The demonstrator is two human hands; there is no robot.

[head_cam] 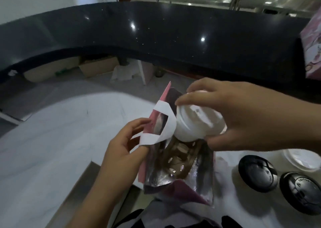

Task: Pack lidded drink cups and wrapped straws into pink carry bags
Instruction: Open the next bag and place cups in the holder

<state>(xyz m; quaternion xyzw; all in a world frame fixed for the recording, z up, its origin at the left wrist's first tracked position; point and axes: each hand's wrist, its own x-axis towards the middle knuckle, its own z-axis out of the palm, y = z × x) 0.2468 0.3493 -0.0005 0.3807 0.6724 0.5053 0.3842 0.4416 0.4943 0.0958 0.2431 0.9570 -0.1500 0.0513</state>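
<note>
A white counter (52, 140) fills the nine o'clock side, bare out to its stepped front edge at seven o'clock. A curved black counter (156, 33) closes off the far side from ten to two o'clock.

The left hand (121, 151) grips the near left edge of the pink bag (184, 191), fingers curled round the rim beside the white handle (166, 123), which loops up toward eleven o'clock. This bag stands open at the centre, showing its silver lining and a brown cardboard holder (177, 160) at the bottom.

The right hand (243, 116) comes in from three o'clock, thumb and fingers wrapped round the rim of one white-lidded cup (194, 123) right above the bag's mouth and touching the handle. Its lid faces up toward the camera. Its long axis runs down into the bag, leaning a little; the body is hidden.

At four o'clock, just beside the bag, stand two black-lidded cups (257, 173) (302, 193) and one more white lid (302, 160). A second pink bag (312, 48) sits at two o'clock.
</note>
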